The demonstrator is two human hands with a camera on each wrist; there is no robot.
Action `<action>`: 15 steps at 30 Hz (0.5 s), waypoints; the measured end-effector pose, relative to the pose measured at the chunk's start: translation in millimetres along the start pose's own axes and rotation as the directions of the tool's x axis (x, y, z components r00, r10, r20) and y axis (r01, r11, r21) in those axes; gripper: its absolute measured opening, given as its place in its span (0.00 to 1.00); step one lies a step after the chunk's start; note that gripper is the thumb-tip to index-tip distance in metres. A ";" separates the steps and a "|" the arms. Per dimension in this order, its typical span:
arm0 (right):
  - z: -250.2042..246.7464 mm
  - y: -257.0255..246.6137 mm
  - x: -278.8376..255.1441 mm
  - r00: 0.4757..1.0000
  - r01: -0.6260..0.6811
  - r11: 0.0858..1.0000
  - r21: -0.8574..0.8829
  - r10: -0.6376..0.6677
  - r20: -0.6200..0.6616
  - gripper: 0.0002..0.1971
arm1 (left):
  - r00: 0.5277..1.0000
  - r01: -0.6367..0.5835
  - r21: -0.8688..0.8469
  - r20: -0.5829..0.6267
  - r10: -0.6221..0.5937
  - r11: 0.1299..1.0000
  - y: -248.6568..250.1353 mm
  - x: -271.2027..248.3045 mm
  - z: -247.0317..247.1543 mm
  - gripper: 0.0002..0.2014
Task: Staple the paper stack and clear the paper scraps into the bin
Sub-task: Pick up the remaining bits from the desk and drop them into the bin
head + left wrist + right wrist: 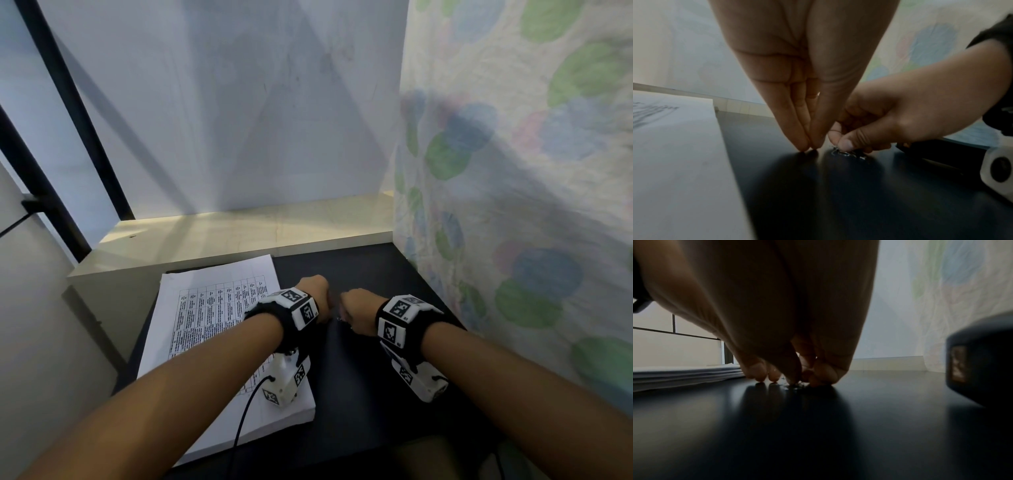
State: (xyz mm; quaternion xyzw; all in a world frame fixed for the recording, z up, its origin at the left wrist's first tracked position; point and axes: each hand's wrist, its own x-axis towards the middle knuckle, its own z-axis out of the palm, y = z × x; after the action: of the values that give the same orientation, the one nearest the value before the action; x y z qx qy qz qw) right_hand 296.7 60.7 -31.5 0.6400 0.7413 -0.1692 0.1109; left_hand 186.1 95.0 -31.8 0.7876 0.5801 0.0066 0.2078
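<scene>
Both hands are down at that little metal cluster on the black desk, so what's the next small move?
Probably close the right hand fingertips on the staples and lift: they lie loose on the desk under its thumb, while the left hand only touches the surface beside them.

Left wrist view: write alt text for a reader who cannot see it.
Both hands meet fingertip-down on a black table: the left hand touches it with straight fingers, while the right hand pinches at small bent staples. A paper stack lies to the left.
</scene>
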 end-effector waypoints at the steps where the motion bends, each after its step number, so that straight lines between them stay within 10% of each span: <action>1: -0.4 1.6 0.7 1.000 -0.016 1.000 0.020 0.016 -0.001 0.11 | 1.000 0.001 -0.003 0.002 -0.001 1.000 -0.3 -0.7 -0.9 0.13; 15: -34.3 53.8 -28.0 0.970 -0.009 0.959 0.284 0.077 -0.229 0.14 | 0.993 -0.047 0.057 0.114 0.040 0.997 32.2 -1.4 7.3 0.20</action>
State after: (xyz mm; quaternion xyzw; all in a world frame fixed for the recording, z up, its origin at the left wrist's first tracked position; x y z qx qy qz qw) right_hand 355.9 55.3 4.8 0.6809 0.7035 -0.1925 -0.0670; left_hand 216.8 83.6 -27.3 0.8050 0.5500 -0.0506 0.2165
